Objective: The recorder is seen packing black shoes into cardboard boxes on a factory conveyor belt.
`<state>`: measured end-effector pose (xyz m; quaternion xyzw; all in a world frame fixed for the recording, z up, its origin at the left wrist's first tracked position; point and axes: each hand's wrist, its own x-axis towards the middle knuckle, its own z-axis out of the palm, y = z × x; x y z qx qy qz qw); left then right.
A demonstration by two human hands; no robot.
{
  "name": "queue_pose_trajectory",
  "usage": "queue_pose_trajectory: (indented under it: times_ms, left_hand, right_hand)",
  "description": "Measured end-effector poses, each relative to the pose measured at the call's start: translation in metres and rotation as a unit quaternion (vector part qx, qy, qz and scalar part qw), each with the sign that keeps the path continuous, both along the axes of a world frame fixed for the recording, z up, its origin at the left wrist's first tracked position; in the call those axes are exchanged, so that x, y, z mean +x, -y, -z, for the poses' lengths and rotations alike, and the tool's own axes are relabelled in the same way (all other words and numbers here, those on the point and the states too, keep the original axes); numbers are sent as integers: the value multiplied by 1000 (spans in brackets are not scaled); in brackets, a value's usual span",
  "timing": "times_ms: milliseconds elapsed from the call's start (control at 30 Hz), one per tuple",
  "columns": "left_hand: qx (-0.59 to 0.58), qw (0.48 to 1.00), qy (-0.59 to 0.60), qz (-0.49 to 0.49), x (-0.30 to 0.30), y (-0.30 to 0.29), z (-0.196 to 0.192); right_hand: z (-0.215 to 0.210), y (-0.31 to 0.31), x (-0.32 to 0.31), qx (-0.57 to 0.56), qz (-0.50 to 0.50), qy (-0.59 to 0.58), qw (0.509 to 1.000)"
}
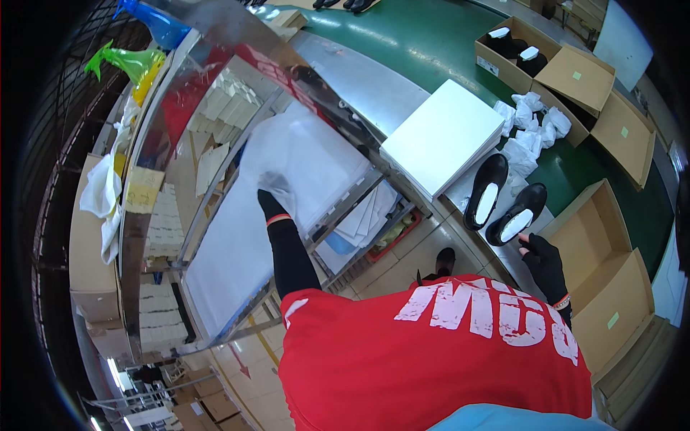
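Note:
My left hand (272, 203), in a black glove, reaches into a metal rack and grips a thin white sheet of tissue paper (309, 154). The paper bunches and lifts around the fingers, which it partly covers. My right hand (544, 264), in a black glove with bare fingertips, is beside the near end of a black shoe (533, 197). Its fingers are bent and slightly apart, with nothing between them. A second black shoe (493, 169) lies to the left of that one. White inserts show in both shoe openings.
A stack of white sheets (445, 133) sits on the metal bench edge. Crumpled white paper (528, 136) lies beyond the shoes. An open cardboard box (593, 244) stands at right; another box (503, 68) holding shoes is on the green conveyor belt (402, 43). Spray bottles (133, 63) stand upper left.

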<state>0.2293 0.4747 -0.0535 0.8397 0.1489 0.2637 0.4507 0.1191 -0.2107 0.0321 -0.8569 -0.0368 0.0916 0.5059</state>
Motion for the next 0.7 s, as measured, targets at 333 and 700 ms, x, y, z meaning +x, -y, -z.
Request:
queue_pose_trajectory:
  times_ms: [333, 700]
  left_hand:
    - [-3, 992, -86, 87, -29, 101, -134]
    - [-147, 684, -118, 705, -44, 450, -144]
  right_hand:
    - [-3, 4, 4, 33, 4, 25, 999]
    - [-43, 31, -19, 398, -27, -104, 911]
